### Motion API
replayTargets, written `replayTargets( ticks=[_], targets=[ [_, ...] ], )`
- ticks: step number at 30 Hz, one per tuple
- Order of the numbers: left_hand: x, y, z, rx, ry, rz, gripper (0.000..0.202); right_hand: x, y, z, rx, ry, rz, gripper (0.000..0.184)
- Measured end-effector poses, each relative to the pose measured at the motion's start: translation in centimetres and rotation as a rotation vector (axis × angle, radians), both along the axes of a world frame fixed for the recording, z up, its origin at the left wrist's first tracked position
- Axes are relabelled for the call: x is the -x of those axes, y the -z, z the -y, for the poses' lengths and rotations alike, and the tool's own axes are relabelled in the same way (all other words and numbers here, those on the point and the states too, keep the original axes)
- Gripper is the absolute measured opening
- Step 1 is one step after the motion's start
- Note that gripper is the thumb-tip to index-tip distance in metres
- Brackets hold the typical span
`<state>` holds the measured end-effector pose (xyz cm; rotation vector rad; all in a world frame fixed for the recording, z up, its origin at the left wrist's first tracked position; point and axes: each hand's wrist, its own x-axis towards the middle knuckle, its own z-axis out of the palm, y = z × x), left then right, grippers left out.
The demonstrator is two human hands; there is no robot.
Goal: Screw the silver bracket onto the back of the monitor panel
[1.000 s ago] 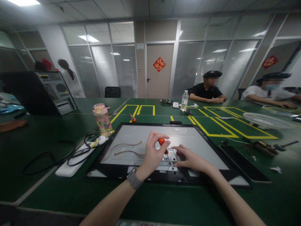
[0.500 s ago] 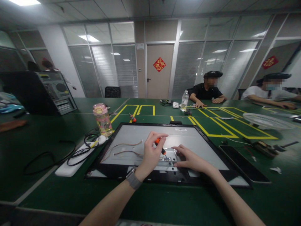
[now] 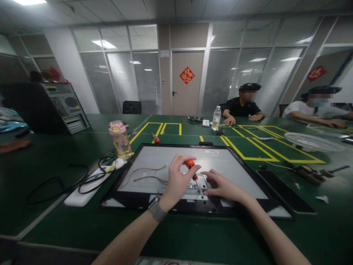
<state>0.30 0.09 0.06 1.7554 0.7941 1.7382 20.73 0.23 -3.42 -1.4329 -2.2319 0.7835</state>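
My left hand (image 3: 178,180) is closed on a small orange and black screwdriver (image 3: 191,165), fingers and thumb round its handle. The screwdriver leans, its tip down at a metal bracket (image 3: 202,180) on the back of a flat display panel (image 3: 149,156). My right hand (image 3: 223,187) rests at the bracket's right edge, its thumb and fingers apart on either side of the plate's corner. Thin wires (image 3: 150,179) run across the panel to the left of my left hand. What lies under the screwdriver tip is too small to make out.
A pink-lidded bottle (image 3: 120,141) and a white power strip (image 3: 82,193) with black cables are on the left. A phone (image 3: 286,193) lies right of the panel. Further back are a computer case (image 3: 68,106), a water bottle (image 3: 216,118), a red-handled tool (image 3: 156,139) and two seated people.
In my left hand, the screwdriver has tipped more upright and its orange handle shows more. My right hand stays in place. A seated person's hand has drawn back slightly.
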Motion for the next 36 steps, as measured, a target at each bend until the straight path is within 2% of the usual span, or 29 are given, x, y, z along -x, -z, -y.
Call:
replayTargets(
  ticks=[4,11,17,24,30,36],
  targets=[
    [0.02,-0.07,0.12,-0.013,-0.054,0.0,0.016,-0.03,0.1,-0.05,-0.001,0.002,0.005,0.061],
    [0.29,-0.17,0.33,0.07,0.152,-0.003,0.026,-0.15,0.1,-0.04,0.003,-0.005,-0.001,0.063],
    [0.03,0.11,0.52,-0.023,0.021,-0.075,0.015,0.0,-0.02,0.0,-0.002,-0.007,-0.006,0.063],
    [0.05,0.06,0.71,0.06,0.132,-0.023,0.024,-0.15,0.24,-0.22,0.005,-0.008,-0.015,0.063],
    [-0.08,0.09,0.4,-0.056,0.02,-0.081,0.011,-0.26,0.65,-0.4,-0.02,-0.018,-0.01,0.062],
    [-0.06,0.28,0.62,0.034,0.042,-0.057,0.024,-0.2,0.32,-0.23,0.009,-0.002,-0.027,0.064]
  ],
)
